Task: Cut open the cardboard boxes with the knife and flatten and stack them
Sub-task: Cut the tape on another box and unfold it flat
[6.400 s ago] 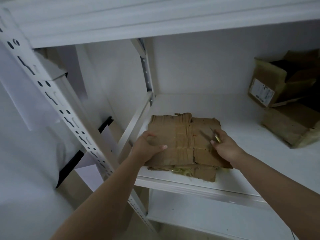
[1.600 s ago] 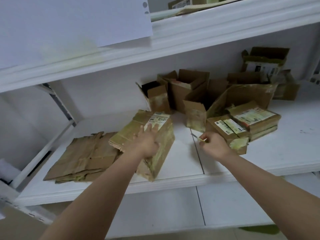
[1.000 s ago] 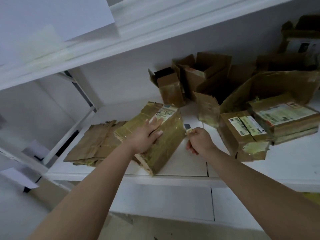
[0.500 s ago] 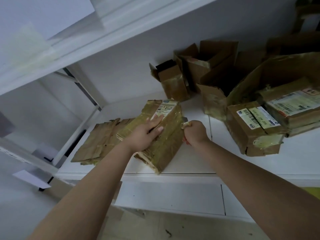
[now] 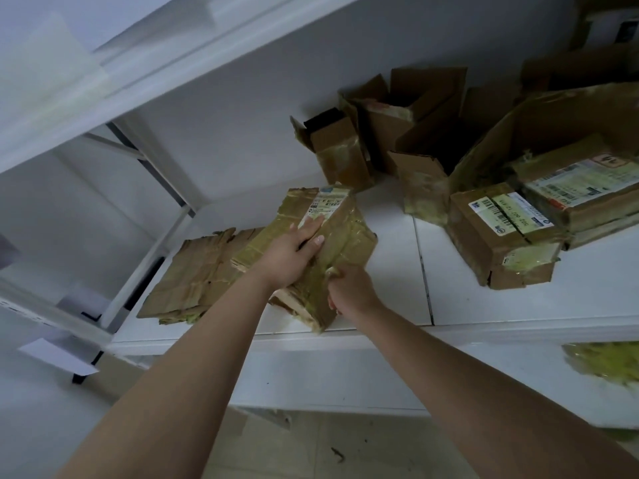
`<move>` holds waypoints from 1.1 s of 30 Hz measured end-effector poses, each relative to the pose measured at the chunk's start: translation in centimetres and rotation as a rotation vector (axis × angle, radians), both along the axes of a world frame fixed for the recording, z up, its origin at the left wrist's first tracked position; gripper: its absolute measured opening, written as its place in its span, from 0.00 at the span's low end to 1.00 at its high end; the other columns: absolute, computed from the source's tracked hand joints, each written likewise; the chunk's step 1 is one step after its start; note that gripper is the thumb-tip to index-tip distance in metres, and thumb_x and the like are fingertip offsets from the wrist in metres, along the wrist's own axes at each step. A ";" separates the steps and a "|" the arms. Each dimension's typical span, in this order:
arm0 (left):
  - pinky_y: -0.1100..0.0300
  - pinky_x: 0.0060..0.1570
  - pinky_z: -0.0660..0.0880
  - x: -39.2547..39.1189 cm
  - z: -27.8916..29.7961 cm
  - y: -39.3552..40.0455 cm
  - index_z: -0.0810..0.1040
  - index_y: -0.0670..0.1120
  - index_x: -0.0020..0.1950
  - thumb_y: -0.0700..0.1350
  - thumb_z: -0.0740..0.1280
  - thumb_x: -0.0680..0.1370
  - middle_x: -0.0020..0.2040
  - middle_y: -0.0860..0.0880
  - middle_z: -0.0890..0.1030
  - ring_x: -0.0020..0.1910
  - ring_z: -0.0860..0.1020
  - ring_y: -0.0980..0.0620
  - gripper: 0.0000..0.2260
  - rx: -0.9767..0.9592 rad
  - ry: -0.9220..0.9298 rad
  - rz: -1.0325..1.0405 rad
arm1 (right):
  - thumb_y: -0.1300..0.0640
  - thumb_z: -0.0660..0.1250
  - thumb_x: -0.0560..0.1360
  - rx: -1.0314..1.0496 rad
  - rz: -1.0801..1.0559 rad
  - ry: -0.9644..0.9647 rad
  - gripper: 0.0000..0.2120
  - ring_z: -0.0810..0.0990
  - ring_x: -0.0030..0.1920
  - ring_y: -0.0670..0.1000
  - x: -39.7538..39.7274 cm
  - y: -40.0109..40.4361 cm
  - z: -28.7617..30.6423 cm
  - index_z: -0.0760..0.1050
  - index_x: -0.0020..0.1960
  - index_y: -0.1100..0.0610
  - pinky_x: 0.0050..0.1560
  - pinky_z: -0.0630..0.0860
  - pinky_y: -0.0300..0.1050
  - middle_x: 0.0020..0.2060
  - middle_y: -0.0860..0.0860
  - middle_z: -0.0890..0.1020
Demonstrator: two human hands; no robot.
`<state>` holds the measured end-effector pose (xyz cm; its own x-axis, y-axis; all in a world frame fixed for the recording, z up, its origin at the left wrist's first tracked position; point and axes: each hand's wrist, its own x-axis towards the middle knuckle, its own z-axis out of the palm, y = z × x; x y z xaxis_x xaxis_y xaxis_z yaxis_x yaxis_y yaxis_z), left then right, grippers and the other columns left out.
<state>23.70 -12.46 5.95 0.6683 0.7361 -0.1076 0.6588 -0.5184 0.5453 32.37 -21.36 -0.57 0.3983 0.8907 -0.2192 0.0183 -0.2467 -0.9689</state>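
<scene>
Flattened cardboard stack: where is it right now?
Head view, left end of the shelf: the stack lies flat, its right edge under the taped box held by both hands.

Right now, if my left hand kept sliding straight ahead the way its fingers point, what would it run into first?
The left hand lies flat on the taped box, fingers aimed up-right along its top. It would first cross the shipping label at the box's far end. Beyond that, probably the small open carton, though depth is unclear.
</scene>
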 end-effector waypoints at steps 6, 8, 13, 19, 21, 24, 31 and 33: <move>0.54 0.76 0.48 -0.5 -0.1 0.1 0.59 0.55 0.77 0.52 0.56 0.83 0.78 0.52 0.57 0.78 0.49 0.49 0.21 0.054 0.001 0.020 | 0.64 0.55 0.77 0.007 0.020 -0.032 0.13 0.72 0.32 0.54 -0.8 -1.6 0.3 0.67 0.34 0.54 0.29 0.66 0.40 0.29 0.52 0.72; 0.54 0.75 0.47 -0.4 -0.2 -0.1 0.59 0.55 0.77 0.52 0.56 0.83 0.78 0.51 0.57 0.78 0.49 0.49 0.22 0.058 -0.002 0.026 | 0.65 0.55 0.77 -0.016 0.078 -0.036 0.11 0.71 0.26 0.53 -1.3 -2.7 0.7 0.70 0.37 0.59 0.25 0.64 0.39 0.27 0.54 0.71; 0.55 0.74 0.47 -0.3 0.0 -0.8 0.59 0.55 0.77 0.52 0.56 0.83 0.78 0.50 0.57 0.78 0.48 0.48 0.22 0.058 -0.017 0.053 | 0.62 0.57 0.76 -0.114 0.221 0.006 0.12 0.67 0.22 0.49 -2.1 -5.3 1.1 0.76 0.48 0.68 0.20 0.60 0.33 0.26 0.54 0.72; 0.56 0.65 0.65 0.3 2.1 -1.9 0.60 0.55 0.77 0.43 0.64 0.79 0.77 0.50 0.60 0.72 0.65 0.48 0.27 -0.113 -0.004 0.060 | 0.59 0.56 0.77 0.001 0.208 -0.193 0.11 0.71 0.23 0.50 -1.0 -6.9 0.9 0.76 0.44 0.62 0.22 0.66 0.36 0.26 0.54 0.75; 0.60 0.64 0.63 -0.3 2.9 -1.8 0.59 0.54 0.77 0.43 0.63 0.80 0.77 0.50 0.60 0.72 0.64 0.50 0.27 -0.117 0.055 0.041 | 0.55 0.57 0.78 0.080 0.176 -0.430 0.09 0.75 0.27 0.52 -1.5 -7.2 -0.2 0.73 0.44 0.57 0.25 0.67 0.39 0.28 0.51 0.76; 0.59 0.72 0.48 -1.1 2.9 -1.8 0.57 0.54 0.78 0.49 0.60 0.82 0.78 0.53 0.55 0.78 0.51 0.51 0.25 -0.085 0.113 -0.005 | 0.52 0.56 0.80 0.161 0.106 -0.871 0.09 0.74 0.31 0.52 -2.1 -7.9 -2.1 0.71 0.52 0.55 0.28 0.61 0.42 0.31 0.47 0.73; 0.58 0.72 0.42 -1.4 2.0 -1.7 0.55 0.53 0.79 0.50 0.56 0.84 0.79 0.54 0.52 0.78 0.45 0.54 0.23 -0.071 0.092 -0.037 | 0.52 0.53 0.75 0.315 0.083 -1.074 0.12 0.61 0.15 0.49 -2.7 -7.6 -2.5 0.73 0.47 0.56 0.23 0.48 0.31 0.17 0.46 0.68; 0.57 0.73 0.42 -1.5 1.8 -1.6 0.56 0.54 0.78 0.49 0.56 0.84 0.79 0.55 0.52 0.78 0.44 0.54 0.23 -0.096 0.061 -0.032 | 0.54 0.55 0.74 0.313 0.071 -1.136 0.09 0.64 0.14 0.51 -3.0 -7.2 -2.6 0.73 0.46 0.56 0.24 0.49 0.31 0.17 0.47 0.68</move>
<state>22.24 -14.03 7.74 0.6811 0.6991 -0.2177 0.6764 -0.4869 0.5526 29.38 -28.58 -3.15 0.1713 0.8706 0.4612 0.9134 0.0351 -0.4056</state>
